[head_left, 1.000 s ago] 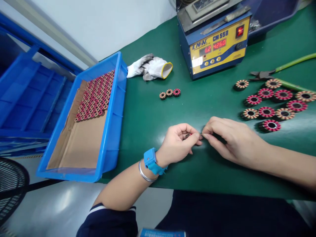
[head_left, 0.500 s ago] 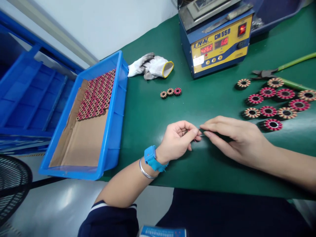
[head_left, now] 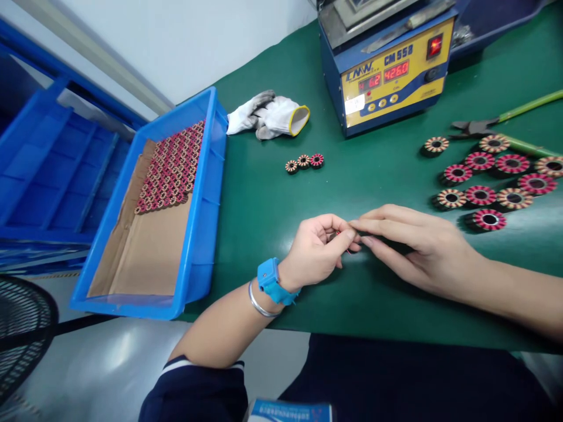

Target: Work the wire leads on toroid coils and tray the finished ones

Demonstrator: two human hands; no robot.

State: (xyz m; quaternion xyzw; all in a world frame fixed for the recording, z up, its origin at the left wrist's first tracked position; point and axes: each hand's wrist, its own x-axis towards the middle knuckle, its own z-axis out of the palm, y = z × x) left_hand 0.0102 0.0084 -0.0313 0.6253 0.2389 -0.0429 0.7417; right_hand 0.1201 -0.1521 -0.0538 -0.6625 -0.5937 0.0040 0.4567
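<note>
My left hand [head_left: 321, 246] is closed in a pinch around a small wound stator [head_left: 333, 235], mostly hidden by the fingers, with a bit of red winding showing. Against its fingertips, my right hand [head_left: 417, 246] has thumb and forefinger pinched at the stator's thin wire ends, which the fingers largely cover. Both hands are just above the green table [head_left: 272, 234]. Farther back, a short row of three small stators [head_left: 303, 162] stands on the mat. Several larger stators [head_left: 480, 195], copper and red, stand to the right.
At left, a blue bin [head_left: 215, 193] holds many packed stators [head_left: 173, 170] on cardboard. White gloves [head_left: 275, 116] lie behind. A yellow-fronted CM 558 unit [head_left: 396, 79] with a knife [head_left: 409, 26] on top stands at the back. Green-handled cutters [head_left: 475, 127] lie right; a fan [head_left: 26, 334] is lower left.
My right fingertips have moved slightly left, closing the small gap to the left fingertips where wire ends showed. The left hand has hardly moved. The digits on the unit's display differ.
</note>
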